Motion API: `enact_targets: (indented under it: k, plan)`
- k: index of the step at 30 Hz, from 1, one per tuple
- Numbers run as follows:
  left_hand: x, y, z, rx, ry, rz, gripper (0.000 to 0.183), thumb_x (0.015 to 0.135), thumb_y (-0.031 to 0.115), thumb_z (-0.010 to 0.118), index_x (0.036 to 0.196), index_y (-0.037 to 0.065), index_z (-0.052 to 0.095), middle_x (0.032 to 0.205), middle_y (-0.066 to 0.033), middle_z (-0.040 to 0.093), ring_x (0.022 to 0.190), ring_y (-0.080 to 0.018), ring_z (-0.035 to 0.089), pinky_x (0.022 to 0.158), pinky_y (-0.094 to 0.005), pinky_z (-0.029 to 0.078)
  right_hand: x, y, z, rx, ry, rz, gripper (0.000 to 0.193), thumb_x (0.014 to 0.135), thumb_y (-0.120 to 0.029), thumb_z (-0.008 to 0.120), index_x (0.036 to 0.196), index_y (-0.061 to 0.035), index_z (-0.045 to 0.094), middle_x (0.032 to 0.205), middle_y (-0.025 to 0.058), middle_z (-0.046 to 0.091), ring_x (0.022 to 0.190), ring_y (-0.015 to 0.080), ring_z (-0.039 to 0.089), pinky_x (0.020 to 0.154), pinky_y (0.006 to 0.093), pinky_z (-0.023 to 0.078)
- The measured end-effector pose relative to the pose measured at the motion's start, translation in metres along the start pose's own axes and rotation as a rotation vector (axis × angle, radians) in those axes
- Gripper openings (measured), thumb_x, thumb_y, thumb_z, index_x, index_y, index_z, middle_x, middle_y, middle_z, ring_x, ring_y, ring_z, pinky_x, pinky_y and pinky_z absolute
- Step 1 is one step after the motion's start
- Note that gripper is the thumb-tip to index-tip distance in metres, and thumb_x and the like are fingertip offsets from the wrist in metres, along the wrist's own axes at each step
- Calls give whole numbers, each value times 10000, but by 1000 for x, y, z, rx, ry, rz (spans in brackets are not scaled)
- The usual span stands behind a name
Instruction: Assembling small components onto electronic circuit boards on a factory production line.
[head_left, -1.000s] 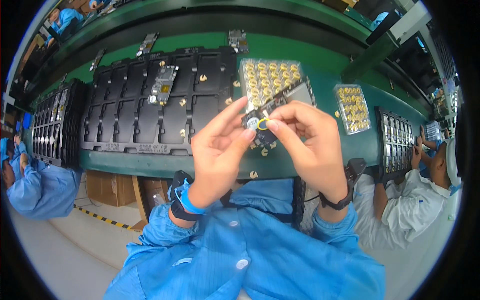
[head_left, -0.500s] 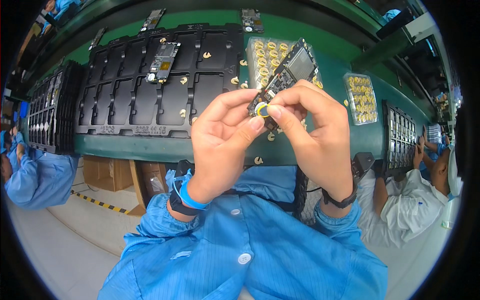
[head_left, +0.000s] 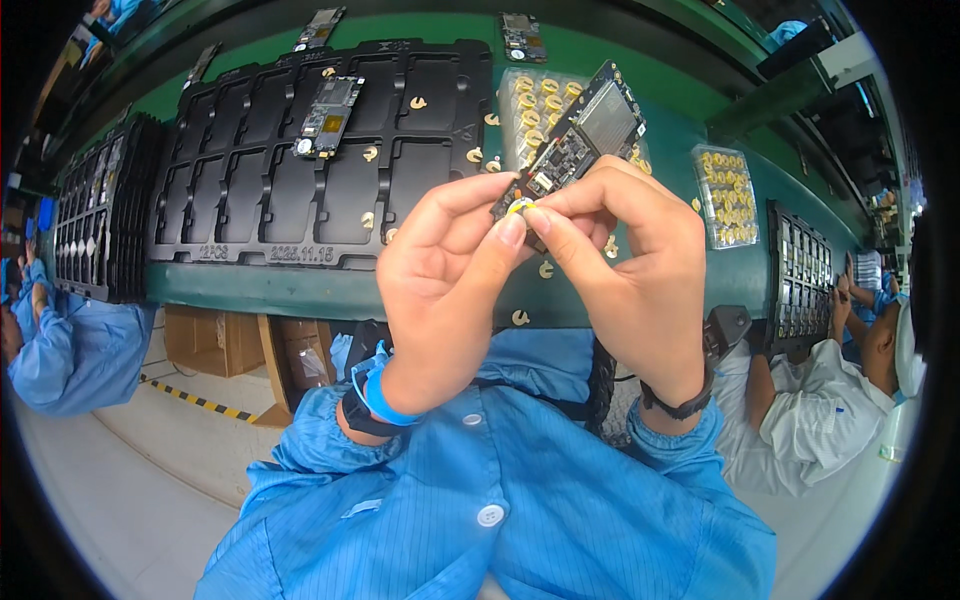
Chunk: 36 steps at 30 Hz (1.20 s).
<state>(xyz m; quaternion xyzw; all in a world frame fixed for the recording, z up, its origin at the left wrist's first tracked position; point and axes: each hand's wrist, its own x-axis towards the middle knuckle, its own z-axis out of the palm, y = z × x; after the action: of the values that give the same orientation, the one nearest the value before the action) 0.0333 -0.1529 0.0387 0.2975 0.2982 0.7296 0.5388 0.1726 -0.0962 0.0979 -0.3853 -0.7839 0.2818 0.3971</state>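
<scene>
A dark circuit board (head_left: pixel 608 112) with a silver metal shield is held at a slant in front of me. My left hand (head_left: pixel 437 268) is closed around its lower end, fingers behind and thumb in front. At that end sits a small round coin cell (head_left: pixel 520 205) with a yellow rim, mostly covered by my thumbs. My right hand (head_left: pixel 652 250) pinches at the cell's right side with thumb and forefinger, its other fingers curled by the board's edge. Both thumb tips touch the cell. Its exact seating on the board is hidden.
Left lies a black compartment tray (head_left: pixel 300 257) with one circuit board (head_left: pixel 330 118) on it. Cream C-shaped pieces (head_left: pixel 520 318) are scattered about. Clear trays of yellow-rimmed cells (head_left: pixel 530 105) (head_left: pixel 727 195) stand behind the board and to the right. Stacked trays (head_left: pixel 110 215) and co-workers flank me.
The coin cell, earlier showing its round face between my fingers, is now mostly covered by my thumbs. My left thumb has moved up onto it, and the board is raised slightly.
</scene>
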Motion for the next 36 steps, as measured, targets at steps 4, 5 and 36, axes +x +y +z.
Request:
enact_targets:
  k: [4, 5, 36]
  plan:
    - [-2, 0, 2, 80, 35, 44, 359, 1058, -25, 589, 1398, -121, 522, 1262, -261, 711, 1149, -293, 728, 1033, -432, 598, -3, 0, 5, 48, 29, 3, 69, 845, 40, 802, 895, 25, 758, 771, 45, 660, 691, 98, 564, 623, 247, 435]
    - [-2, 0, 2, 88, 30, 59, 362, 1060, -25, 587, 1403, -122, 521, 1257, -258, 713, 1146, -291, 729, 1030, -430, 598, -3, 0, 5, 48, 41, -10, 80, 839, 51, 806, 902, 28, 763, 775, 46, 665, 690, 95, 568, 618, 242, 435]
    - [5, 5, -2, -16, 155, -44, 315, 1047, -19, 629, 1346, -91, 560, 1218, -194, 736, 1075, -197, 728, 879, -312, 626, -17, 9, 17, -322, 61, -379, 312, 797, 66, 749, 1095, -19, 776, 889, 95, 633, 749, 251, 596, 694, 358, 455]
